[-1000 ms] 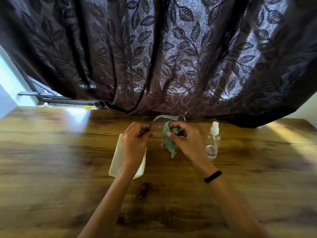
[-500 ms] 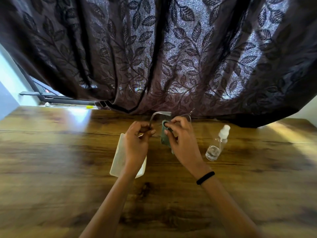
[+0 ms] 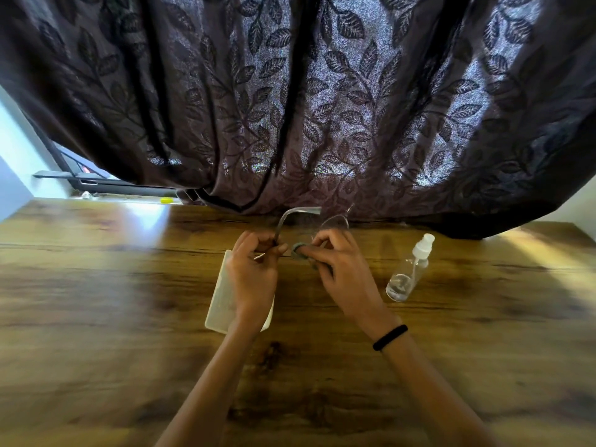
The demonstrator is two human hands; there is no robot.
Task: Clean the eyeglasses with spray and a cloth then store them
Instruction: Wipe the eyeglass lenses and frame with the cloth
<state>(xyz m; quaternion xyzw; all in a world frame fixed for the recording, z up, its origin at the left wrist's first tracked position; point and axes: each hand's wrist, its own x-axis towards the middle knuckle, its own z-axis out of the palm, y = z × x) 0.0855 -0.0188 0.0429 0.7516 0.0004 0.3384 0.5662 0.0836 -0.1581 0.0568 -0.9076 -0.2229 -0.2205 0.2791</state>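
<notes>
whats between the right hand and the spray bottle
Only bare table. In the head view the right hand, pinching the cloth, stands apart from the spray bottle.

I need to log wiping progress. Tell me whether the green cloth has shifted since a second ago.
Yes. The small grey-green cloth, which hung below the right hand earlier, is now bunched up in its fingers, closer to the left hand above the white rectangular case.

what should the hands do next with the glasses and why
Probably keep rubbing the lens: the right hand pinches the cloth against the eyeglasses, which the left hand grips by a temple. The case lies under the left wrist.
</notes>
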